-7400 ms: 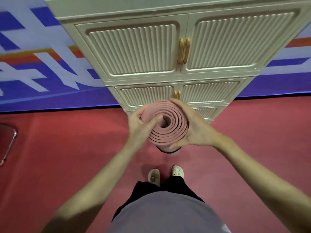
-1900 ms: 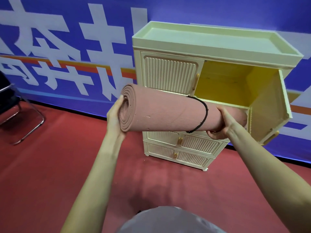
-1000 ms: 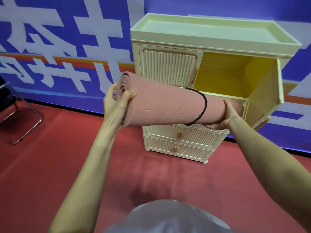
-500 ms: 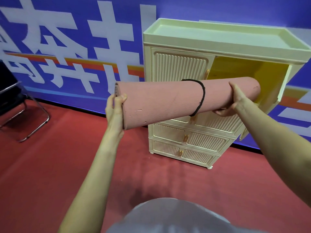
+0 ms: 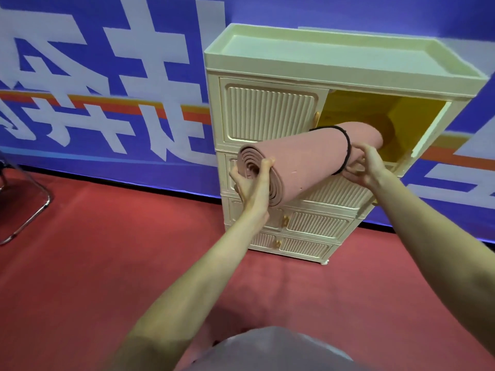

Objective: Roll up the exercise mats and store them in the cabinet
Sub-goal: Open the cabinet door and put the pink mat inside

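A rolled pink exercise mat (image 5: 308, 159), bound by a black elastic band (image 5: 347, 145), points diagonally into the cream cabinet (image 5: 270, 111). Its far end sits just inside the open upper-right compartment (image 5: 375, 108), whose inside is yellow. My left hand (image 5: 253, 186) grips the near spiral end, thumb on top and fingers under it. My right hand (image 5: 367, 167) holds the roll from below near the band. The compartment's door (image 5: 431, 129) hangs open to the right.
The cabinet stands on a red floor (image 5: 107, 263) against a blue banner wall (image 5: 120, 76) with white characters. Its upper-left door and the lower drawers are closed. A metal chair frame (image 5: 24, 212) sits at the far left.
The mat has swung from lying level across the cabinet front to pointing into the opening, its far end now inside. My right hand slid back toward the band.
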Action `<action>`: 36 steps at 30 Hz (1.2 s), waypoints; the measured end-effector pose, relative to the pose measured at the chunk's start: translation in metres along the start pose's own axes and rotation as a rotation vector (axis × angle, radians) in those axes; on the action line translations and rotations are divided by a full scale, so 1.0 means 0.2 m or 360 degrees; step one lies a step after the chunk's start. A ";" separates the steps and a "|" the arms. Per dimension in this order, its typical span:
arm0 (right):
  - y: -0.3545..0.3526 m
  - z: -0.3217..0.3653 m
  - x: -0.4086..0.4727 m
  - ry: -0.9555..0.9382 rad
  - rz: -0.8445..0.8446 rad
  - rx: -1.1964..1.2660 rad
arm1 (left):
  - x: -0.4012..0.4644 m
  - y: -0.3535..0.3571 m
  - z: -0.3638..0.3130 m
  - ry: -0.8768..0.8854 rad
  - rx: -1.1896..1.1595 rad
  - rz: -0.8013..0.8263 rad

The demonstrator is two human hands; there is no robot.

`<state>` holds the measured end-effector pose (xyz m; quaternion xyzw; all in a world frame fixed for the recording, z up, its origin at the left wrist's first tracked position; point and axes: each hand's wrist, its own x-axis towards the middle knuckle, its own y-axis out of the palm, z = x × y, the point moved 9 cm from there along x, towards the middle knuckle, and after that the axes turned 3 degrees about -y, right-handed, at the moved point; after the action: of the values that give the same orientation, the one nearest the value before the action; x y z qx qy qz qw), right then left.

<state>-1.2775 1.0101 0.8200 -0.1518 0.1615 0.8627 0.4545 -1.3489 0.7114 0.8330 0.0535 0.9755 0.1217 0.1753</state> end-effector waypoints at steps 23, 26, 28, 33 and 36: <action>0.20 0.03 0.04 -0.0200 0.0067 -0.0413 | 0.16 0.26 0.10 -0.0162 -0.0025 0.0110; 0.16 0.06 0.07 -0.0224 0.0046 -0.0431 | 0.16 0.29 0.07 -0.0123 0.0005 0.0158; 0.15 0.08 0.07 -0.0253 0.0051 -0.0433 | 0.17 0.31 0.02 -0.0068 0.0010 0.0165; 0.20 0.12 0.11 -0.0251 0.0200 -0.0854 | 0.21 0.27 -0.06 -0.0130 0.0006 0.0075; 0.21 0.18 0.09 -0.0532 0.0153 -0.1500 | 0.19 0.26 0.00 -0.0244 0.0085 0.0051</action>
<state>-1.3268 1.0160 0.8507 -0.1927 -0.3140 0.8743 0.3159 -1.3813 0.7670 0.8345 0.0830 0.9611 0.0941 0.2462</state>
